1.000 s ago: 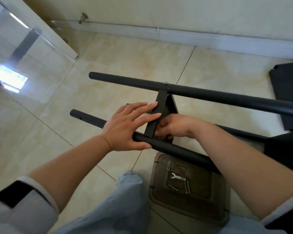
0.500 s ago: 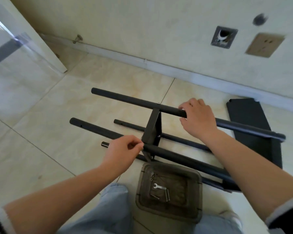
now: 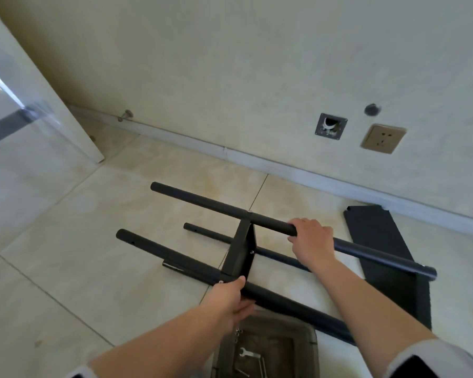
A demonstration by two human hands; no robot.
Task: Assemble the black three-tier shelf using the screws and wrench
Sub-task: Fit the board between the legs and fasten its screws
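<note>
Fingers of your right hand (image 3: 313, 241) are curled over the upper black pole (image 3: 219, 207), gripping it just right of the joint where the middle shelf panel (image 3: 241, 252) meets it. Your left hand (image 3: 230, 298) is at the near pole (image 3: 175, 259), thumb lying along the pole by the panel's lower corner; its fingers reach under the pole, and you cannot tell how tightly they close round it.

Frame status: the shelf lies on its side on the tiled floor (image 3: 66, 241). The two poles run roughly parallel, left to right, joined by the edge-on middle panel. A screw head (image 3: 252, 252) shows on the panel's right face. A second panel (image 3: 418, 296) closes the frame at the right end. Two thinner-looking poles lie behind and below, one (image 3: 208, 232) passing behind the middle panel, another stub (image 3: 172, 266) visible under the near pole.

Loose black shelf panel (image 3: 377, 236) lies flat on the floor near the baseboard, right of your right hand.

Grey-brown tray (image 3: 310, 339) sits just below your left hand; the wrench (image 3: 247, 353) and small screws (image 3: 238, 332) lie in it.

Wall socket (image 3: 382, 139) and open wall box (image 3: 330, 126) above.
</note>
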